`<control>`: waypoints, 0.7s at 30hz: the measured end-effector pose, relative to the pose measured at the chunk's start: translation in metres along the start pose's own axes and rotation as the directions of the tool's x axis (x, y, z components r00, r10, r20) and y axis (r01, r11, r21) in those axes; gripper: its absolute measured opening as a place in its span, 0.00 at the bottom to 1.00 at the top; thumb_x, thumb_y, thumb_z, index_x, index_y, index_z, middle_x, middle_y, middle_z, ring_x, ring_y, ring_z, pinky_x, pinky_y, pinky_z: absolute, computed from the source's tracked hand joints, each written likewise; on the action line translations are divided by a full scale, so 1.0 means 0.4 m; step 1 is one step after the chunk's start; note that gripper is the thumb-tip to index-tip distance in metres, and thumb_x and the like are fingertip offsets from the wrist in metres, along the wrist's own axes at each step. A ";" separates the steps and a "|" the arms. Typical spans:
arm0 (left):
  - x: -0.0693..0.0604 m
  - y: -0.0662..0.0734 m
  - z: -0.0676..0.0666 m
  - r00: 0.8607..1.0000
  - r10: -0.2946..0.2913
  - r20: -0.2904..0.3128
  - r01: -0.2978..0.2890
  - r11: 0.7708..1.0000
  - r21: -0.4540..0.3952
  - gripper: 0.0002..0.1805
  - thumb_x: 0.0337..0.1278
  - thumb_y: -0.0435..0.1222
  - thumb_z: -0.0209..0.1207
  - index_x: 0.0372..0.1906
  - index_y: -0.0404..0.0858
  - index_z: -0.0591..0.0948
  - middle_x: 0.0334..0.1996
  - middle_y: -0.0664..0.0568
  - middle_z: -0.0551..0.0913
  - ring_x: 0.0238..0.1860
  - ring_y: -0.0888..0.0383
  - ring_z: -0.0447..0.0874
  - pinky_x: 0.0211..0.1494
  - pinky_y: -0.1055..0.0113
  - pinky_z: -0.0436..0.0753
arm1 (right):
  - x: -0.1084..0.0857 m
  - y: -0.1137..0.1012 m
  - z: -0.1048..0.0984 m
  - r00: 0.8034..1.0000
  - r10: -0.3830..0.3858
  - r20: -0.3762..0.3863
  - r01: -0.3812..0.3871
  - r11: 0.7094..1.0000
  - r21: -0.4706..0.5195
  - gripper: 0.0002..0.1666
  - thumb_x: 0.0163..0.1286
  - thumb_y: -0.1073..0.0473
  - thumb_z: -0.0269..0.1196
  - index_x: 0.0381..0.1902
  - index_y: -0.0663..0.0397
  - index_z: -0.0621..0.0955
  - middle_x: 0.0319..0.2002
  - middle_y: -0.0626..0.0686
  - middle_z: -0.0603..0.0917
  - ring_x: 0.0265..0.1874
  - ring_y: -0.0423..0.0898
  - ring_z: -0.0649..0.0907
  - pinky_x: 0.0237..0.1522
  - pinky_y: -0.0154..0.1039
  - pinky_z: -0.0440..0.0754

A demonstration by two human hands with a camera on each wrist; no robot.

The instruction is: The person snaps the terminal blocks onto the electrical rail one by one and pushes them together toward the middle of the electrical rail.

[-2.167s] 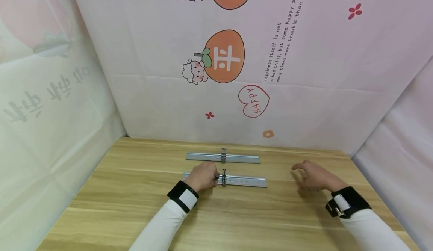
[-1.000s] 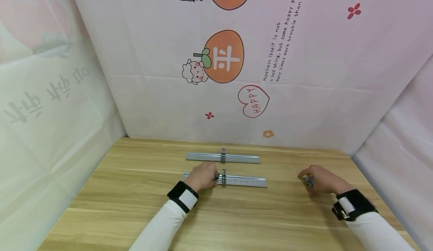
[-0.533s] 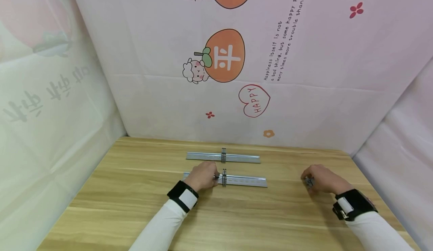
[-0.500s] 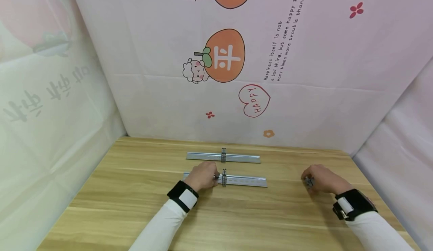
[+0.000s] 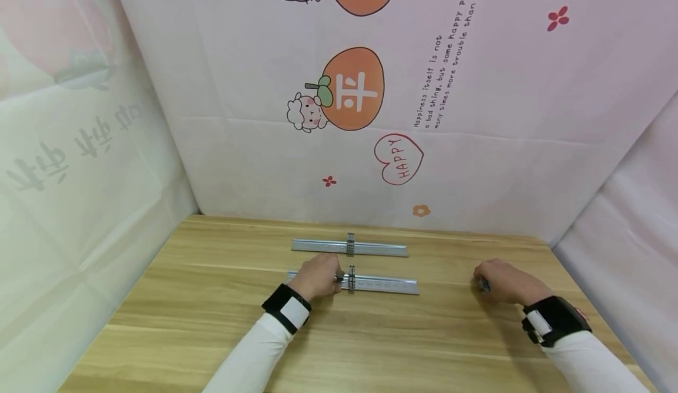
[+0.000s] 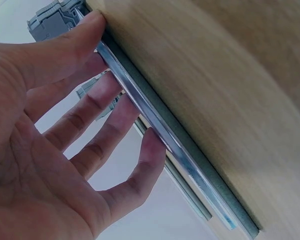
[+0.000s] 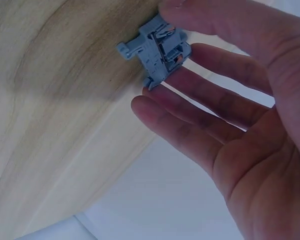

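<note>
My left hand (image 5: pixel 318 275) grips the near DIN rail (image 5: pixel 389 285), covering part of its left end. In the left wrist view, the thumb lies on the metal rail (image 6: pixel 162 122) and the fingertips touch its other side. Several thin grey terminal blocks (image 5: pixel 352 280) sit clipped across that rail, just right of the fingers. Off to the right, my right hand (image 5: pixel 505 281) pinches a loose grey terminal block (image 7: pixel 162 50) just above or on the table; its contact with the wood cannot be told. Thumb and fingers hide some of this block.
Behind the near rail lies a second DIN rail (image 5: pixel 320 245), roughly parallel, with grey terminal blocks (image 5: pixel 351 245) at its middle. The wooden table (image 5: pixel 212 340) ends at a printed cloth backdrop (image 5: pixel 238 169); white cloth also hangs at both sides.
Earliest, the right hand was spread over the table with no block visible in it. It then took up a terminal block and has shifted slightly right. The left hand has stayed on the rail.
</note>
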State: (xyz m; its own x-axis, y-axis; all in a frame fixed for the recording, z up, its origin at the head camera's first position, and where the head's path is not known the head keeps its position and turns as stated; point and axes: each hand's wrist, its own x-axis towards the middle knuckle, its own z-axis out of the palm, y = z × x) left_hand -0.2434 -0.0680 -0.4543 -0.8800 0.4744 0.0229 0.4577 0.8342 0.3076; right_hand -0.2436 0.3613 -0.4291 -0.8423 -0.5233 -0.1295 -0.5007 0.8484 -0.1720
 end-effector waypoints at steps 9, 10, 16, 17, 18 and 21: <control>0.001 -0.002 0.004 1.000 0.004 0.002 -0.004 1.000 0.009 0.09 0.50 0.35 0.76 0.38 0.38 0.91 0.45 0.50 0.86 0.41 0.56 0.83 0.34 0.64 0.84 | 0.000 -0.017 -0.002 0.995 0.001 -0.101 -0.006 0.999 -0.054 0.31 0.47 0.60 0.80 0.46 0.71 0.81 0.40 0.61 0.83 0.41 0.61 0.82 0.44 0.54 0.82; 0.001 -0.002 0.004 1.000 0.003 0.003 -0.003 1.000 0.009 0.09 0.50 0.34 0.76 0.39 0.38 0.91 0.45 0.50 0.86 0.41 0.56 0.83 0.34 0.64 0.84 | 0.002 -0.020 -0.003 0.994 -0.001 -0.107 -0.004 0.999 -0.050 0.31 0.46 0.60 0.80 0.45 0.71 0.81 0.39 0.60 0.83 0.40 0.59 0.82 0.42 0.53 0.82; 0.000 -0.001 0.005 1.000 0.002 0.004 -0.002 1.000 0.007 0.09 0.51 0.34 0.76 0.39 0.39 0.91 0.45 0.50 0.87 0.42 0.56 0.84 0.36 0.63 0.85 | 0.021 -0.041 -0.013 0.992 -0.027 -0.125 0.023 0.999 -0.029 0.30 0.45 0.63 0.80 0.44 0.70 0.81 0.34 0.53 0.79 0.31 0.45 0.76 0.31 0.43 0.78; 0.000 -0.001 0.005 1.000 0.003 0.002 -0.003 1.000 0.007 0.09 0.50 0.34 0.76 0.39 0.39 0.91 0.46 0.50 0.87 0.42 0.56 0.84 0.36 0.63 0.85 | 0.024 -0.046 -0.014 0.991 -0.030 -0.128 0.027 0.999 -0.023 0.30 0.45 0.63 0.80 0.45 0.70 0.81 0.35 0.53 0.79 0.31 0.45 0.77 0.31 0.43 0.78; 0.000 0.000 0.004 1.000 0.003 0.000 -0.003 1.000 0.008 0.09 0.50 0.34 0.76 0.39 0.39 0.91 0.46 0.50 0.87 0.42 0.56 0.84 0.36 0.63 0.85 | 0.027 -0.052 -0.016 0.991 -0.030 -0.132 0.029 1.000 -0.012 0.30 0.45 0.63 0.80 0.45 0.70 0.81 0.35 0.53 0.79 0.31 0.45 0.77 0.31 0.42 0.78; 0.000 0.000 0.003 1.000 0.002 0.000 -0.002 1.000 0.001 0.09 0.50 0.34 0.76 0.38 0.39 0.91 0.45 0.50 0.87 0.41 0.56 0.84 0.35 0.64 0.84 | 0.038 -0.068 -0.023 0.989 -0.027 -0.148 0.030 0.999 0.020 0.29 0.45 0.66 0.79 0.46 0.71 0.81 0.36 0.54 0.81 0.33 0.47 0.80 0.33 0.44 0.80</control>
State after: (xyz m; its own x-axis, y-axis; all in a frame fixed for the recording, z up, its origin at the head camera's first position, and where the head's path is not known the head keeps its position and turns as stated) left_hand -0.2431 -0.0676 -0.4555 -0.8790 0.4763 0.0240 0.4600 0.8334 0.3064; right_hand -0.2447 0.3311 -0.4175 -0.8490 -0.5279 0.0215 -0.5214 0.8306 -0.1956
